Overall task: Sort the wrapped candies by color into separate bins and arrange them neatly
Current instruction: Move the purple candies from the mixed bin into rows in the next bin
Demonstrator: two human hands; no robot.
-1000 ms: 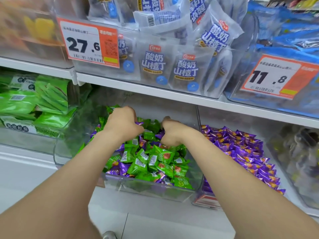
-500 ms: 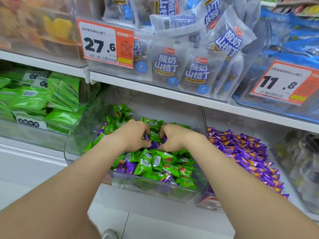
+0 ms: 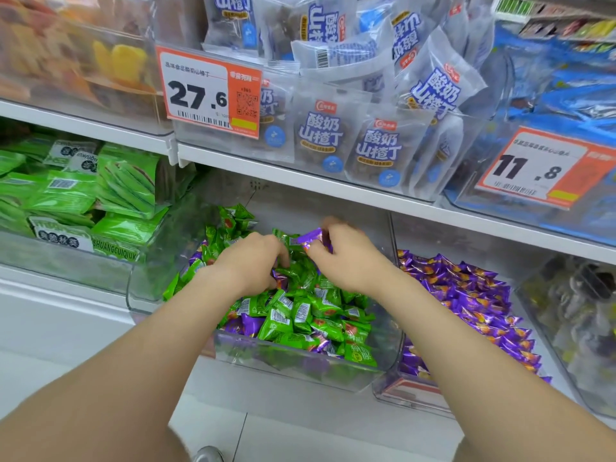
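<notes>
Pinching purple candy (image 3: 310,239), right hand (image 3: 346,263) now raised.

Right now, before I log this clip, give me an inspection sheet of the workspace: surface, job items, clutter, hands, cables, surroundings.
Surface: white shelf, carrying clear bins side by side.
Job's things: middle bin holds green candies with purple strays among them; right bin holds purple candies.
Clutter: green snack packs to the left; blue-lettered pouches and price tags above.
Hands: left hand has its fingers in the green pile, grip unclear; right hand pinches a purple candy above the pile.
Cables: nothing seen.
Surroundings: tiled floor below the shelf.
</notes>
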